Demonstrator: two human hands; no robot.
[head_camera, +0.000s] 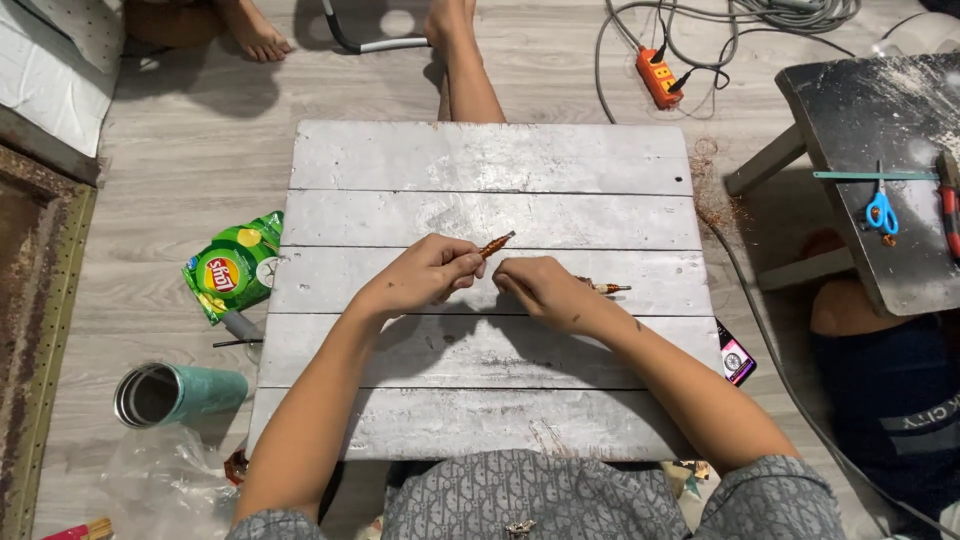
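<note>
My left hand (425, 275) is closed around a thin rod wound with copper-coloured wire (496, 243); its tip sticks out up and to the right. My right hand (545, 290) is curled close beside it, fingers closed, and a second small copper-wound piece (606, 288) pokes out from its right side. Whether the right hand grips that piece or it lies on the board I cannot tell. Both hands rest over the middle of a white-painted plank board (480, 160).
A green snack bag (232, 265) and a teal metal tumbler (175, 392) lie left of the board. A phone (736, 360) sits at its right edge. A dark stool (880, 130) with blue scissors (882, 212) stands right. An orange power strip (660, 76) and another person's feet lie beyond.
</note>
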